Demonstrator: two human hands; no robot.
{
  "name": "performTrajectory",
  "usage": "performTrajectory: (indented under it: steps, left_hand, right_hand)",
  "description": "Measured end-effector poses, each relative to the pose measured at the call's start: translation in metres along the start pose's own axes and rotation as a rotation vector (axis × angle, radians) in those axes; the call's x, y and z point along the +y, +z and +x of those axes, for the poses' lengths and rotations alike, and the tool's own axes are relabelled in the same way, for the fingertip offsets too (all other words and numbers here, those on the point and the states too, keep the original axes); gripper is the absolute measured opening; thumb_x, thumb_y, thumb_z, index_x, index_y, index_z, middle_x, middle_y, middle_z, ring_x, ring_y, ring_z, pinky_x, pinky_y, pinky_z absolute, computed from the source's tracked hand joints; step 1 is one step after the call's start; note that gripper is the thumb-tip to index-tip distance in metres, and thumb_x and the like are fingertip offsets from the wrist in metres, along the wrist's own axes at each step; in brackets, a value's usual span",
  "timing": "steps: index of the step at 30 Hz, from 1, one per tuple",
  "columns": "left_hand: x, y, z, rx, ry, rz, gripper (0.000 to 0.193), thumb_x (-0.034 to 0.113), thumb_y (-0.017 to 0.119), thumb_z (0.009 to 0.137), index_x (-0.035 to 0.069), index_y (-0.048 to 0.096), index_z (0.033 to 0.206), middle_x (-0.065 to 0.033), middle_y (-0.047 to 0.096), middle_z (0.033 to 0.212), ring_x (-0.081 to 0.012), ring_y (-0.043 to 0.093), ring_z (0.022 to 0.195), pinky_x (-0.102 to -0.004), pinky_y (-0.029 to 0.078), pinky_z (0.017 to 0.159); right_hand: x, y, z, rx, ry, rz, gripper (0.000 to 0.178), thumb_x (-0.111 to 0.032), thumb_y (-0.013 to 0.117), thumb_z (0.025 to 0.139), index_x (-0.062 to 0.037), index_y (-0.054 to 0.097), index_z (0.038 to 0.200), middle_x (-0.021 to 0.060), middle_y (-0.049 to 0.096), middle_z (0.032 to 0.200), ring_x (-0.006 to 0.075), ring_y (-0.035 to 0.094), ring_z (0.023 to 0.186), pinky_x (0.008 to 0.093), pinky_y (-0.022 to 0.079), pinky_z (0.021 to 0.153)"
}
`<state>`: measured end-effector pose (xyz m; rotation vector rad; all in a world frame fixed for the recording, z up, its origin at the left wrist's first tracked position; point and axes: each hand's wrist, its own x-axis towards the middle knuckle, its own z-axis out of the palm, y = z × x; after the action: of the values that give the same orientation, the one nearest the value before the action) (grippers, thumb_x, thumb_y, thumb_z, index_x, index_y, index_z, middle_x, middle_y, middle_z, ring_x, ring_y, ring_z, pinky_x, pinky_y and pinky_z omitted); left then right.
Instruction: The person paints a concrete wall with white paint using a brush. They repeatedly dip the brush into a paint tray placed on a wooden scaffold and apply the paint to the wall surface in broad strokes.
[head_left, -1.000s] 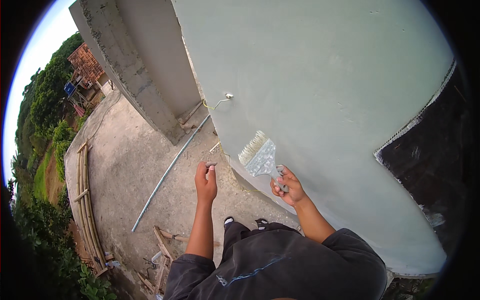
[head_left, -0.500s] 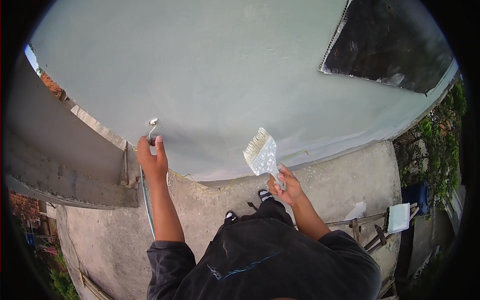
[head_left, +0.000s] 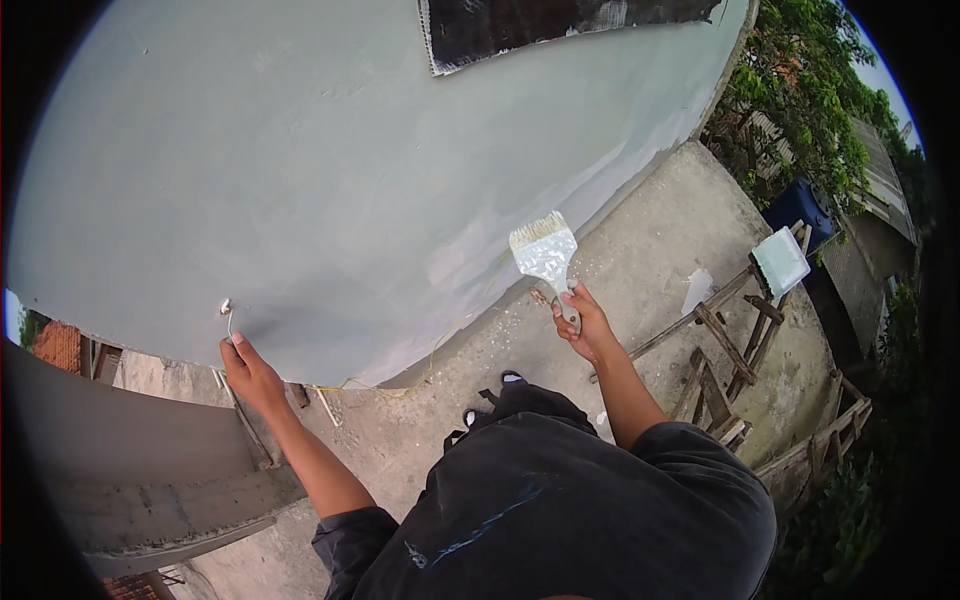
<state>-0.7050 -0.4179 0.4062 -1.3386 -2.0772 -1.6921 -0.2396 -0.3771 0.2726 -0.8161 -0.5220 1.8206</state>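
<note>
My left hand [head_left: 252, 372] is at the lower left of the grey-painted wall [head_left: 300, 190], its fingers closed at the end of a thin white wire [head_left: 231, 323]. That wire bends up to a small white knob-like spot on the wall; the part inside my fingers is hidden. My right hand [head_left: 588, 328] grips the handle of a wide flat paintbrush [head_left: 546, 258] in front of me. The brush is streaked with white paint, its pale bristles point up toward the wall, and they look apart from it.
A dark panel [head_left: 560, 25] covers part of the upper wall. On the right, a paint tray or container [head_left: 780, 262] with pale contents rests on a wooden frame [head_left: 725, 340]. Yellow wire [head_left: 435, 350] runs along the wall's foot. A grey ledge [head_left: 150, 410] stands at the left.
The view has swung to the right, bringing more of the wooden frame into sight. My left hand stays at the wire, now less curled; the brush has turned more upright in my right hand.
</note>
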Motion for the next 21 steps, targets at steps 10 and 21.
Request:
performTrajectory:
  steps: [10, 21]
  left_hand:
    - [-0.002, -0.002, 0.0, 0.003, -0.004, -0.002, 0.038, 0.032, 0.045, 0.101, 0.004, 0.036, 0.076, 0.0016, 0.029, 0.066, -0.0096, 0.027, 0.063, -0.0263, 0.027, 0.055]
    - [0.009, 0.012, -0.007, 0.125, -0.044, 0.056, 0.04, 0.032, 0.046, 0.101, 0.004, 0.035, 0.075, 0.0022, 0.027, 0.066, -0.0097, 0.026, 0.062, -0.0257, 0.025, 0.054]
  right_hand:
    - [0.005, -0.007, 0.023, 0.209, 0.016, -0.127, 0.017, -0.025, 0.046, 0.094, -0.0106, 0.048, 0.102, 0.0045, 0.053, 0.071, 0.0084, 0.035, 0.043, 0.0221, 0.024, 0.038]
    - [-0.002, -0.03, 0.092, 0.218, 0.032, -0.387, 0.017, -0.023, 0.052, 0.093, -0.0069, 0.056, 0.093, 0.0049, 0.055, 0.066, 0.0088, 0.034, 0.036, 0.0245, 0.023, 0.034]
